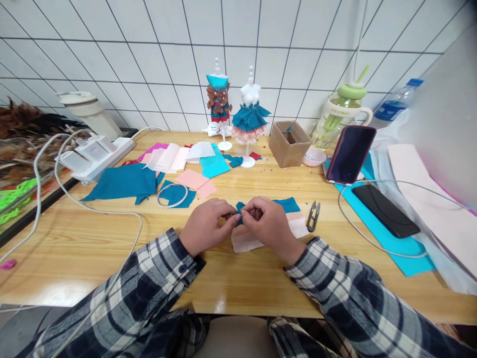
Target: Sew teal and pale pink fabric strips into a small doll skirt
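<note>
A small teal piece point(239, 206) is pinched between my two hands above the wooden table point(208, 278). My left hand point(208, 226) has thumb and forefinger closed on its left side. The fingertips of my right hand point(269, 226) meet them from the right, closed on the same piece. Under my right hand lie a pale pink strip point(244, 239) and a teal sheet point(288, 204). Small thread snips point(313, 216) rest just right of these. Behind, a small mannequin point(250, 117) wears a teal and pink ruffled skirt; another point(218, 99) wears brown, red and teal.
Teal fabric point(122, 183), pink pieces and a white ring point(159, 195) lie left. A cardboard box point(290, 144), pink bowl point(314, 156), propped phone point(351, 154), flat phone point(385, 210) and bottles are right. Cables cross both sides; a power strip point(100, 161) sits left.
</note>
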